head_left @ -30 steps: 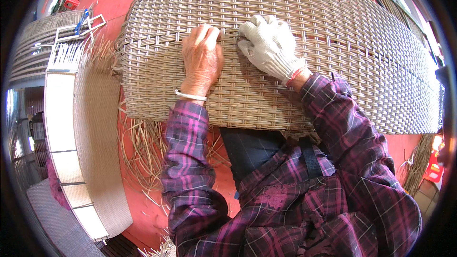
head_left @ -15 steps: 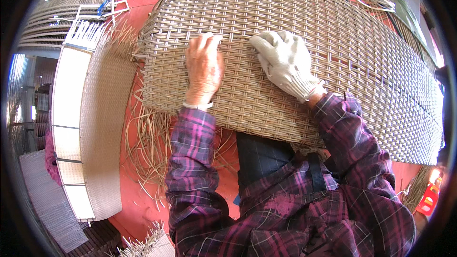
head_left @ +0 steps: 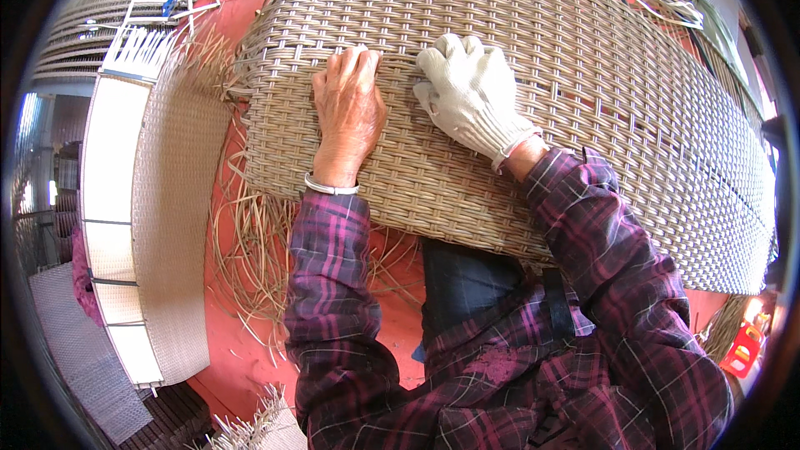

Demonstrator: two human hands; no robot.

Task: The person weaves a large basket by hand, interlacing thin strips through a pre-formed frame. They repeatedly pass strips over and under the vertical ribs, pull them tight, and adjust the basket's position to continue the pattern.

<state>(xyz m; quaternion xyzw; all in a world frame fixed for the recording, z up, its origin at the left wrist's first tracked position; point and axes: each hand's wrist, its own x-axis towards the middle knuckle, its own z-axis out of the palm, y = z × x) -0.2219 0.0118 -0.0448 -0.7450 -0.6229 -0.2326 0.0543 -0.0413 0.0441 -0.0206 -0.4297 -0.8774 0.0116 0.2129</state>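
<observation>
A large tan wicker panel (head_left: 467,175) with a basket weave lies over my lap and stretches off to the right. My left hand (head_left: 350,104), bare with a pale band at the wrist, rests on it with fingers curled down at a row where the weave is gapped. Close beside it on the right, my right hand (head_left: 468,92) wears a white knit glove and is closed in a fist at the same row. Both sets of fingertips are hidden, so what they pinch cannot be made out. Right of the glove, gaps in the weave show red beneath.
Loose strands (head_left: 258,258) hang and lie tangled below the panel's left edge on the red floor (head_left: 233,342). Another woven piece with a white side (head_left: 112,167) stands at the left. Long strands (head_left: 642,0) trail past the far edge. A red plastic item (head_left: 742,350) sits at the right.
My right hand has shifted left along the row, closer to my left hand. The left hand stays about where it was on the panel, and the whole view has shifted slightly.
</observation>
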